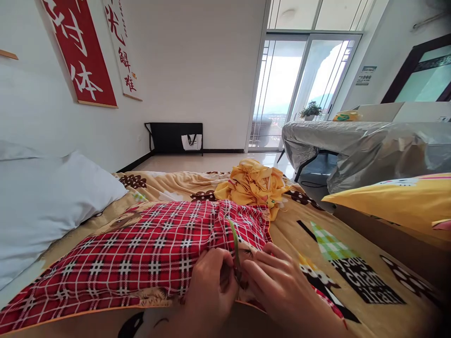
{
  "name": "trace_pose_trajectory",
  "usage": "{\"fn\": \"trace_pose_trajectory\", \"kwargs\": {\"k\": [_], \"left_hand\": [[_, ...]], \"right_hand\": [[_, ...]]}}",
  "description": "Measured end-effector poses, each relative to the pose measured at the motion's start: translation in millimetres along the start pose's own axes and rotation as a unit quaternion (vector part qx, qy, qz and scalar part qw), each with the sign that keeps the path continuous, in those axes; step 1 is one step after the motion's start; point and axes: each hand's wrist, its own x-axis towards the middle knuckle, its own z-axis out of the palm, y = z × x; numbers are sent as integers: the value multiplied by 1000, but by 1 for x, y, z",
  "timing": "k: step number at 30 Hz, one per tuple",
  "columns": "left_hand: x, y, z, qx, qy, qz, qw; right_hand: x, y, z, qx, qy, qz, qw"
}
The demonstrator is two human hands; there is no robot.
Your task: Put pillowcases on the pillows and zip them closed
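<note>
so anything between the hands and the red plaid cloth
Nothing visible: the left hand and right hand are at the red plaid cloth, with the green strip between them. The yellow bundle lies beyond the cloth.

Daylight glares through the overexposed glass doors (pixel 302 89).

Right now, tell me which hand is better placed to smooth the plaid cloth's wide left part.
Left, I'd judge. The left hand is on that side of the green strip, nearer the wide part of the red plaid cloth; the right hand is beyond it. Both hands are at the strip's lower end.
</note>
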Motion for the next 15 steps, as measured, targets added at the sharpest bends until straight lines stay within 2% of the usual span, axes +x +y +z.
{"fn": "trace_pose_trajectory", "kwargs": {"k": [3,6,9,15], "left_hand": [[2,1,-3,-29,-22,-1,999],[6,4,-11,-51,-93,-10,994],[8,6,-18,-83,-145,-54,984],[12,7,-22,-172,-134,-142,966]], "right_hand": [[2,-1,-1,-8,15,-7,1000],[2,-3,-1,-14,19,-16,1000],[1,-4,0,-20,21,-17,999],[-1,-8,-1,-28,40,-22,999]]}}
